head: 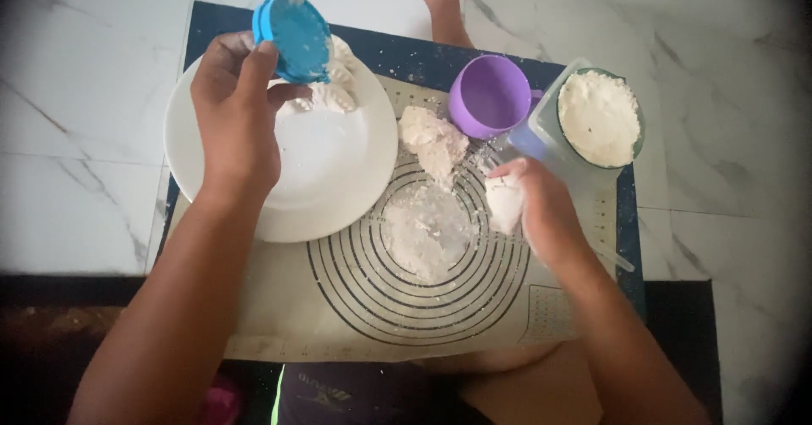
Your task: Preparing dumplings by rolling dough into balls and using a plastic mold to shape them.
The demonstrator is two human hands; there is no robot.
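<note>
My left hand (235, 112) holds a round blue plastic press (293, 34) tilted over a white plate (330, 180). Shaped white dough pieces (331, 93) lie on the plate's far side, under the blue press. My right hand (541, 205) grips a small lump of dough (505, 202) above the baking mat (338, 307), at the right edge of its printed rings. A flattened floury dough patch (425, 232) lies in the middle of the rings. A larger rough dough lump (433, 142) sits just beyond it.
A purple cup (489, 97) stands at the mat's far side. Beside it, a bowl of white flour (599, 117) sits in a clear container. The mat lies on a white marble floor (76, 120). A bare foot (443, 2) shows at the far edge.
</note>
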